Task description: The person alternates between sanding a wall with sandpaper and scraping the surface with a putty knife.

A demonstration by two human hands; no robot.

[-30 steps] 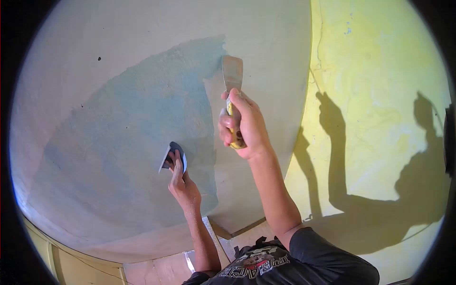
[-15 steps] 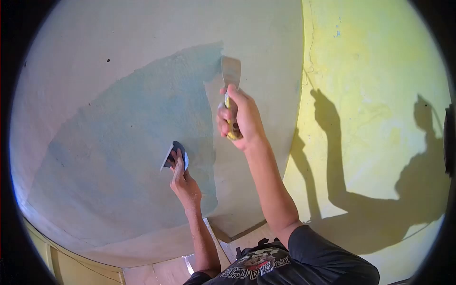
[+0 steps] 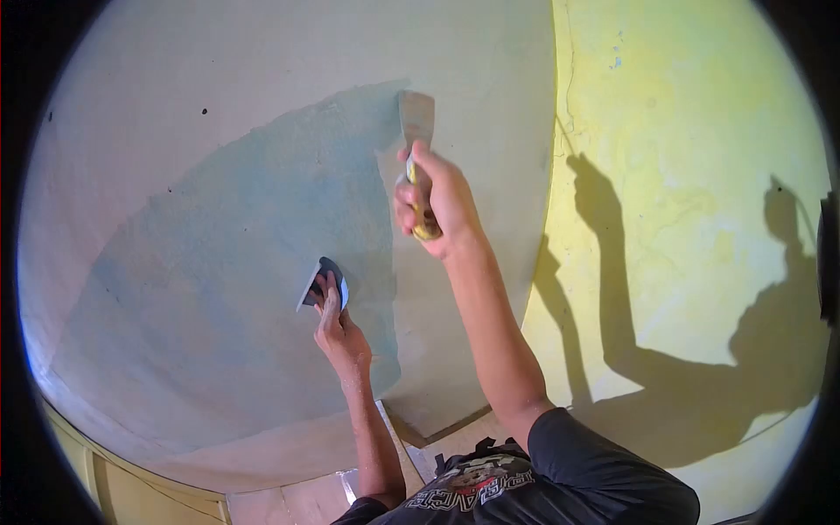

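My right hand (image 3: 442, 197) is closed around the yellow-and-dark handle of a putty knife (image 3: 417, 114). The knife points upward, its broad blade over the upper right edge of a blue-grey patch (image 3: 254, 219) on the pale wall. Lower and to the left, my left hand (image 3: 341, 337) pinches a dark, curved putty spreader (image 3: 325, 269) with a pale straight edge. The spreader overlaps the patch in this view, and my fingers cover part of it.
A pale, lighter coat (image 3: 490, 79) surrounds the patch. The yellow wall (image 3: 682, 105) meets it at a corner on the right, with a thin crack near the corner and shadows of my arms. Pale panels (image 3: 315, 499) lie along the bottom.
My right hand and the putty knife have moved slightly up and to the left. The left hand and its spreader stay almost where they were.
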